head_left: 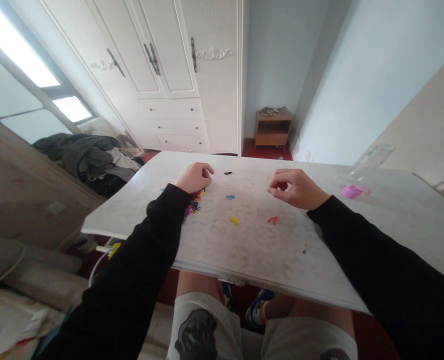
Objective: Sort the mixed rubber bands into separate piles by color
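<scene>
Head view looks down on a pale, marbled surface [252, 250], matte and faintly smudged, with a rounded front edge. Your left hand [195, 177] rests knuckles-up at the far edge of a heap of coloured pieces [193, 203]. Its grip is curled closed into a loose fist, and you cannot tell from here whether anything sits inside it. Your right hand [295, 189] sits well apart to the right, thumb and forefinger tips drawn together with a hollow behind them. Anything pinched there is too small to make out. Between the hands lie loose singles: a black piece [228, 173] just beside the left knuckles, a blue piece [231, 196], a yellow piece [234, 220], and a red piece [273, 219] nearest the right hand. They look tiny, thin and bent or looped, in bright plastic or rubber colours; whether they are bands or clips cannot be told. Judge them almost weightless and lying flat on the stone, so they will likely skid ahead of a flat finger. A fingertip pinch from above across the narrow middle, or a nail under one raised end, should suit best. The heap may tangle and come up in clumps. A clear bottle [368, 162] with a pink cap [351, 191] lies on its side near the right edge.
</scene>
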`<state>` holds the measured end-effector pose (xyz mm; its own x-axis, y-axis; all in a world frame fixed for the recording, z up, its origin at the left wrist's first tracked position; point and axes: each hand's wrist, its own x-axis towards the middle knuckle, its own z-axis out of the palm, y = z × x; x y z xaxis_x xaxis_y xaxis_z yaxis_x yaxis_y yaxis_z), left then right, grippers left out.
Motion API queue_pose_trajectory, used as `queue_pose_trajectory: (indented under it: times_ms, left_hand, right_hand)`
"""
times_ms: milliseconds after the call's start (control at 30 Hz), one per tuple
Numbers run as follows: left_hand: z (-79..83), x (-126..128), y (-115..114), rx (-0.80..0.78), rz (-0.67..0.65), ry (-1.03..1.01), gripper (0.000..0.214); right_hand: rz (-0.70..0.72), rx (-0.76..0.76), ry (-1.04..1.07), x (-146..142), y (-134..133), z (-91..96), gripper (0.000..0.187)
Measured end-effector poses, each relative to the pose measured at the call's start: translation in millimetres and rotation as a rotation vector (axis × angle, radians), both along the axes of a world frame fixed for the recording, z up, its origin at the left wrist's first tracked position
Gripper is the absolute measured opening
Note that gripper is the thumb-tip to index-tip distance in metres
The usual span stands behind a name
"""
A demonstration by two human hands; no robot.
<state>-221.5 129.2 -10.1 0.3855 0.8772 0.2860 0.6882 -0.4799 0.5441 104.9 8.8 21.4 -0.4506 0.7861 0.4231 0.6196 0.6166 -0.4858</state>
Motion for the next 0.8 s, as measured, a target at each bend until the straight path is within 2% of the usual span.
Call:
queue_pose_trajectory:
  times_ms: [433,533,700,800]
  left_hand:
    - [4.2,5.1,-0.7,0.056,0.077,-0.198,0.018]
    - [3.9,8.6,-2.2,0.056,0.040,-0.211,0.015]
    - [-3.7,17.7,-2.4,0.011,-0.096,-0.257,0.015]
    - [-8.9,24.4,-3.5,-0.013,-0.121,-0.275,0.014]
  right_hand:
    - [0.001,-0.014,0.000,-0.4,-0.4,0.2,0.019]
    - [-0.003,-0.020,0.003,-0.8,-0.3,0.1,0.018]
    - [-0.002,-0.011,-0.001,-1.5,-1.0,0.4,0.019]
    - [0.003,-0.008,-0.007,-1.9,-1.2,0.3,0.019]
